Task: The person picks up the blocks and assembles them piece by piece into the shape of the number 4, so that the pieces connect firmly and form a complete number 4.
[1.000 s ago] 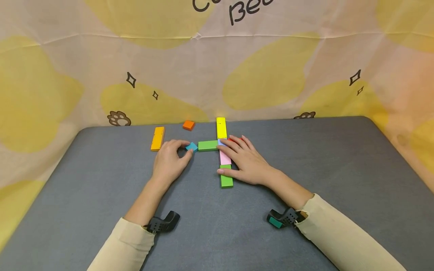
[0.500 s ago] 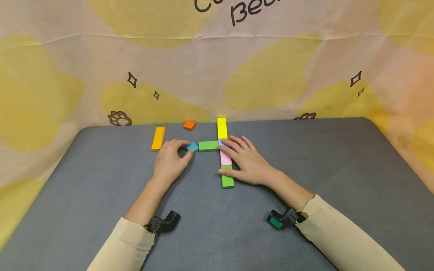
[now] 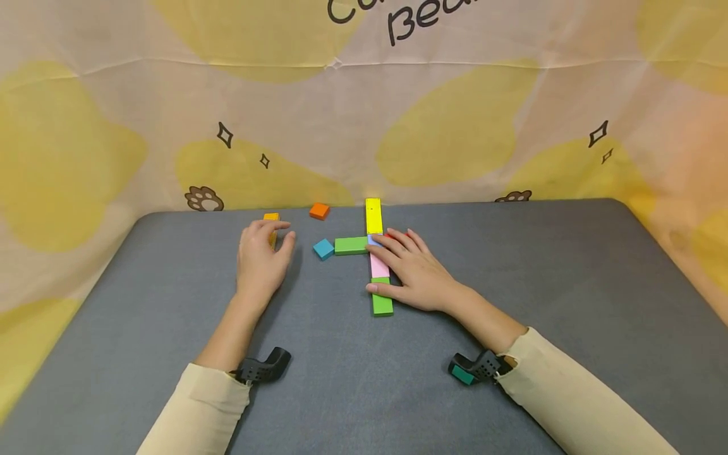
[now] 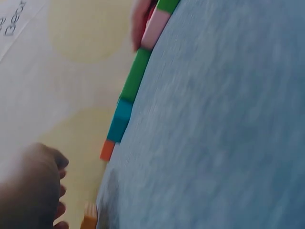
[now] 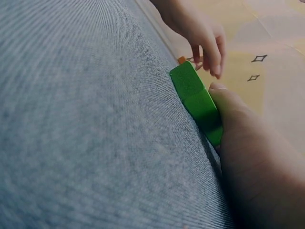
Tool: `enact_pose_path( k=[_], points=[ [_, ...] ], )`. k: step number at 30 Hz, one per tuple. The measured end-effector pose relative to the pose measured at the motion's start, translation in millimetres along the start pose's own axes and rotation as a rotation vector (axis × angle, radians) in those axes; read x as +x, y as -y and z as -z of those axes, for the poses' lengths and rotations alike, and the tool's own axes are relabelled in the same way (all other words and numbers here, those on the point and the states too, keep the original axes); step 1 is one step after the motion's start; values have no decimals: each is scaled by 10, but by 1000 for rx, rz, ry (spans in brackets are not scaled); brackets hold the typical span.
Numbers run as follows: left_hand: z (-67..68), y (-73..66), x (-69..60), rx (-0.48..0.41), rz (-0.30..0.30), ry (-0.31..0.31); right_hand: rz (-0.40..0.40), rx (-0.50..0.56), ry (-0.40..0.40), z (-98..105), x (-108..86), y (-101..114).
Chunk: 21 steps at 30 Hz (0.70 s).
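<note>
My left hand (image 3: 258,262) is raised above the grey table with nothing in it, its thumb and fingers apart. Behind it, partly covered, lies a long orange-yellow block (image 3: 272,217). My right hand (image 3: 418,275) rests with spread fingers on a cross-like layout of blocks. That layout has a yellow block (image 3: 373,216) at the far end, a pink block (image 3: 380,266), and a near green block (image 3: 382,307) under the thumb. A left green block (image 3: 351,246) reaches out sideways, with a turned blue block (image 3: 323,249) at its end. A lilac block and a red block are mostly hidden under the fingers.
A small orange block (image 3: 320,211) lies near the back edge of the grey table (image 3: 512,253). A patterned cloth (image 3: 318,126) hangs right behind that edge. Each wrist wears a black camera mount (image 3: 264,365).
My left hand has let go of the blue block and moved left, over towards the orange-yellow block. The blue block stays by the green one. My right hand has stayed in place.
</note>
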<state>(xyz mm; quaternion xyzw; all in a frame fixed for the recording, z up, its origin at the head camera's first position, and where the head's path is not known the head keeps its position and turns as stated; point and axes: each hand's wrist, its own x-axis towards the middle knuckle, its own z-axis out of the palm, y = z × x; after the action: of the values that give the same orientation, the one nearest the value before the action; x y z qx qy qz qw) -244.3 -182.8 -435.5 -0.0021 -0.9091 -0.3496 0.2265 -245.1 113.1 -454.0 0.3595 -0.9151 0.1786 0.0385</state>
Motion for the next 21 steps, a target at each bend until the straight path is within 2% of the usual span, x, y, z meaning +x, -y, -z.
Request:
enact_pose_path(
  k=[4,8,10,13,21],
  points=[
    [50,98,45,24,88,-57,2,-4,0,-2,8,-2],
    [65,160,55,37,189,-26,3,-4,2,-1,13,-4],
    [66,176,56,45,218,-2,4,-4,1,2,15,-3],
    [69,187,58,59,228,13,3,-2,0,8,13,1],
    [58,207,60,92,198,23,-3,3,8,15,7,9]
  ],
)
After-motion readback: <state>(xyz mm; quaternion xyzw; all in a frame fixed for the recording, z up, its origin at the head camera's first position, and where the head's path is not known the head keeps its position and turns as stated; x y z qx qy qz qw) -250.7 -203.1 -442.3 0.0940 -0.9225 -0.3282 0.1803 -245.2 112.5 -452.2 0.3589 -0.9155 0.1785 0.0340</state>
